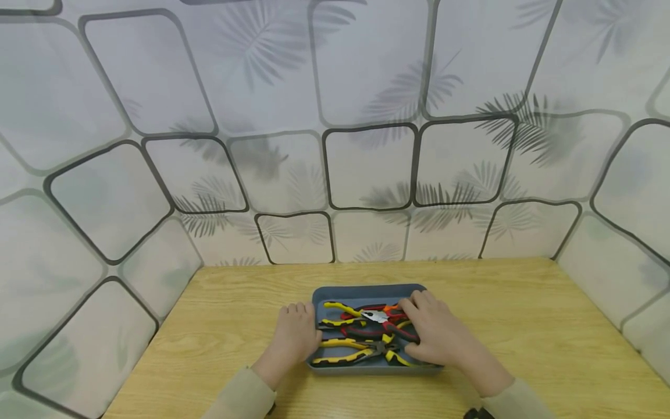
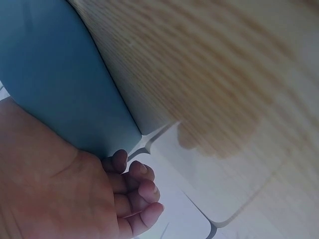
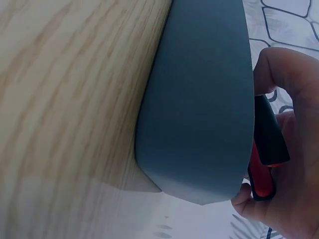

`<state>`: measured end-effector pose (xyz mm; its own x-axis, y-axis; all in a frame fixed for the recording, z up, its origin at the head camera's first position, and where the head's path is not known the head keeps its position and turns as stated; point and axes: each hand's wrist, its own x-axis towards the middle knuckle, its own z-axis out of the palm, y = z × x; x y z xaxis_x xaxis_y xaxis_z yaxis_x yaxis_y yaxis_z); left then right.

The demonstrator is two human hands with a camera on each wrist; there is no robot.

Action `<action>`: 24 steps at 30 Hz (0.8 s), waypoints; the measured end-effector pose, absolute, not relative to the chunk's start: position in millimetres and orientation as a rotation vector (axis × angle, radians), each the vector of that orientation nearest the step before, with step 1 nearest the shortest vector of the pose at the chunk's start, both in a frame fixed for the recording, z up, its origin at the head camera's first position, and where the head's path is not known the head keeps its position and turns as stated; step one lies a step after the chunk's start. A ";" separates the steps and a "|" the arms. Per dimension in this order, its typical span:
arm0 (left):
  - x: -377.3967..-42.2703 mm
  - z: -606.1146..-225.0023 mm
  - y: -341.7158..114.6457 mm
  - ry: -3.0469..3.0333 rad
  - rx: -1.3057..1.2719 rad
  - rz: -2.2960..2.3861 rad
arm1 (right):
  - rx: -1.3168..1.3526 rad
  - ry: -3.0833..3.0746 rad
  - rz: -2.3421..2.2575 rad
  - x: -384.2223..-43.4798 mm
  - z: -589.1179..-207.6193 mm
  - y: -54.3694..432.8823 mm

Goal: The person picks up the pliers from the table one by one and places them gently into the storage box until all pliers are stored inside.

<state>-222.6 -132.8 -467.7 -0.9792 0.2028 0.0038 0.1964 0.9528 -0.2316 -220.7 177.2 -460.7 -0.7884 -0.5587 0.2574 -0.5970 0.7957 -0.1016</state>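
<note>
A shallow blue-grey tray [image 1: 340, 292] on the table holds several pliers. My left hand [image 1: 295, 331] rests against its left end, thumb near the rim. In the left wrist view the fingers [image 2: 142, 189] are loosely bent beside the tray wall [image 2: 65, 74], holding no tool. My right hand [image 1: 437, 329] reaches over the right end, thumb and fingers curled around the red-and-black handles [image 1: 402, 333] of silver-jawed pliers [image 1: 374, 316]. Those handles [image 3: 261, 172] show between thumb and fingers in the right wrist view. Yellow-and-black pliers [image 1: 340, 357] lie along the tray's near side.
More yellow-and-black handles [image 1: 340, 306] lie in the tray's left half, and an orange part [image 1: 389, 308] shows near my right fingers. The wooden table [image 1: 235, 320] meets wallpapered walls [image 1: 371, 169] at the back and sides.
</note>
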 end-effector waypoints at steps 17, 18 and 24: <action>-222.6 -467.6 -132.1 -3.078 -0.307 0.370 | 0.964 -2.753 0.217 -227.2 -462.5 168.7; -222.7 -467.6 -132.0 -3.078 -0.308 0.373 | 0.967 -2.747 0.207 -227.8 -462.8 168.1; -223.4 -468.3 -132.0 -3.077 -0.307 0.383 | 0.964 -2.746 0.205 -230.3 -464.2 164.7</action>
